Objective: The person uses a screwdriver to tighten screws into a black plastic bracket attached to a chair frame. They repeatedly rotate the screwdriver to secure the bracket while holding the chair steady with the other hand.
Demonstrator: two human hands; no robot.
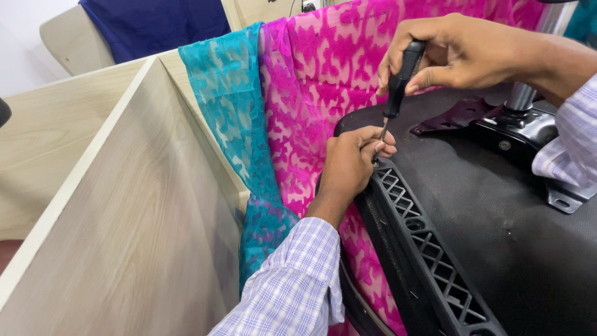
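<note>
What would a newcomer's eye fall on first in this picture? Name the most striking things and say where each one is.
The bright pink patterned cloth fills the upper middle, with a turquoise patterned cloth hanging just left of it over a pale wooden partition. At centre right, the right hand grips a black-handled screwdriver pointed down at the rim of an upturned black chair seat, while the left hand steadies its tip.

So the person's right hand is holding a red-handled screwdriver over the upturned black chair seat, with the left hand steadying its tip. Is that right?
Not quite: the screwdriver has a black handle, not red. The head view shows the right hand gripping that black handle above the upturned black chair seat, while the left hand steadies the tip at the seat's ribbed edge. The rest stands.
</note>
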